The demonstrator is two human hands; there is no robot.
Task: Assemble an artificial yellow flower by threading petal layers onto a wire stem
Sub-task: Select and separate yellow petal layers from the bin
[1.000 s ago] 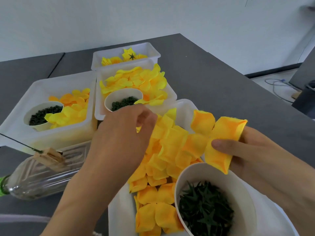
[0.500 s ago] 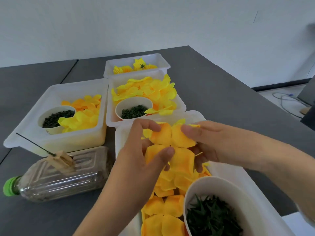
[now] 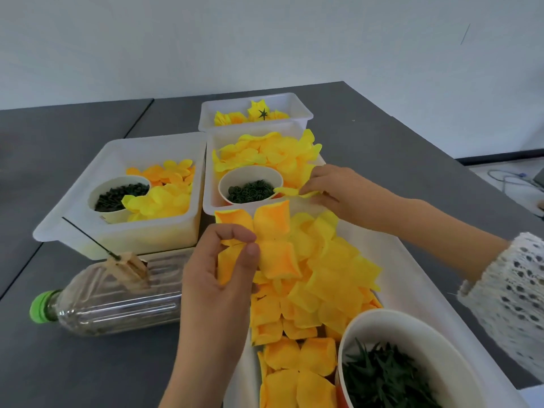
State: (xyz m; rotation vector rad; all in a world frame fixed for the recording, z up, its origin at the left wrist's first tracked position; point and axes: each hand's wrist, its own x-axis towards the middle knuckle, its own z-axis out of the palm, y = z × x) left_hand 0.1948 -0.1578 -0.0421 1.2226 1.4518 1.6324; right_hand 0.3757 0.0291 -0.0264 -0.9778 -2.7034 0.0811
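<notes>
Left hand: the left hand [image 3: 217,278] pinches a yellow-orange petal layer [image 3: 265,240] between thumb and forefinger, holding it above the near tray's far end.
Petal layer: its lobes spread up and right of the pinching fingertips; its centre sits just beside the thumb tip.
Right hand: the right hand [image 3: 332,192] reaches into the middle tray [image 3: 210,172], fingertips pinching a pale yellow petal [image 3: 290,192] just beside the cup of green rings [image 3: 250,188].
Near tray: the near tray [image 3: 412,260] holds loose yellow petal layers and a cup of green calyxes [image 3: 394,366].
Wire stem: the wire stem [image 3: 88,235] is clipped by a wooden clothespin [image 3: 128,267] on a plastic bottle [image 3: 109,298] lying on the dark counter [image 3: 88,363], left of the left hand, apart from it.
</notes>
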